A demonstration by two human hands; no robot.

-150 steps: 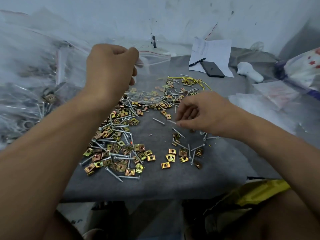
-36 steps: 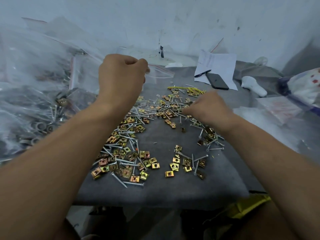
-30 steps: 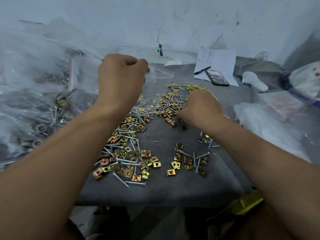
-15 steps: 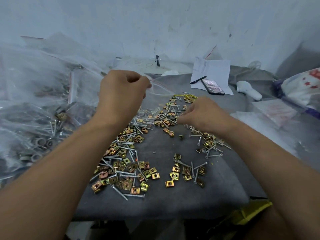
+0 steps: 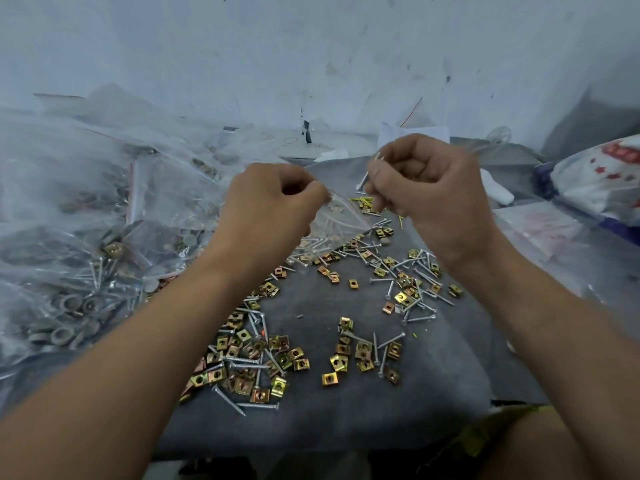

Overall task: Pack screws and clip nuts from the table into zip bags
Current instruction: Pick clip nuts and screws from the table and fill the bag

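A small clear zip bag (image 5: 341, 220) with a red seal line hangs between my two raised hands above the grey table (image 5: 346, 420). My left hand (image 5: 273, 206) pinches its left top edge. My right hand (image 5: 422, 188) is curled and grips several silver screws (image 5: 375, 161) at the bag's mouth. Screws show inside the bag. Loose gold clip nuts (image 5: 249, 362) and screws lie scattered on the table below, with a smaller group of clip nuts (image 5: 363, 355) to the right.
A heap of filled clear bags (image 5: 79, 258) covers the left side. Yellow wire ties (image 5: 363, 201) lie behind the bag. A white object (image 5: 498, 194), flat plastic bags (image 5: 540, 226) and a printed sack (image 5: 602, 178) sit at the right. A wall stands close behind.
My right hand has risen from the pile of parts with screws in it and come up to the bag's mouth. My left hand keeps holding the bag up.
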